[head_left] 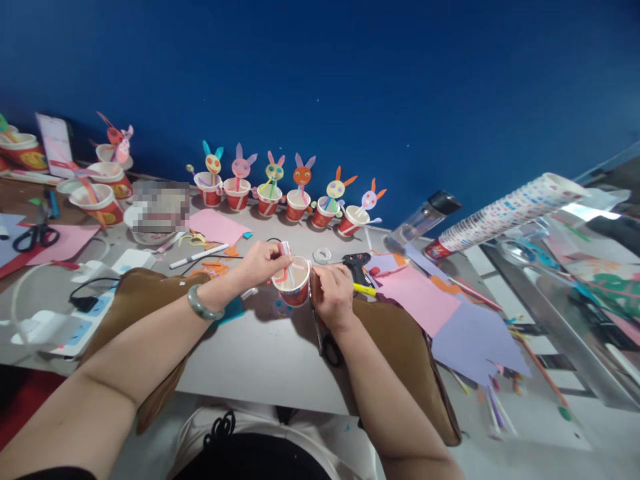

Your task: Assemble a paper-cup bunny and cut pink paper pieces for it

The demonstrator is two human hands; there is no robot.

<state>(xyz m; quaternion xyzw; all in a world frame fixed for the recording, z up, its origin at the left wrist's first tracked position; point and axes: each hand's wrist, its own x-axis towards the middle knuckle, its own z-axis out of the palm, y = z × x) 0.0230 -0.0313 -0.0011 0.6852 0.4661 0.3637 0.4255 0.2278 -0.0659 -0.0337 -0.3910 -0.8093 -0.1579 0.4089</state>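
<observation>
Right in front of me a red-and-white paper cup point(294, 293) is held just over the table, its mouth tilted toward me. My left hand point(257, 268), with a jade-like bangle on the wrist, is closed in a pinch on a thin white-and-red strip point(287, 253) that reaches into the cup. At the cup's right side, the curled fingers of my right hand point(333, 293) grip its rim; the fingertips are partly hidden. Scissors point(331, 350) lie beneath my right hand. A small round paper face point(283, 309) sits on the table behind the cup's base.
Several finished cups with paper rabbit heads point(303, 175) line the blue wall. A black glue gun point(357, 267), a yellow marker point(365, 290) and a tape roll point(322, 255) lie to the right. Beyond are purple paper point(483, 343), a glass bottle point(423, 220) and stacked cups point(510, 213). Power strips point(90, 320) stand left.
</observation>
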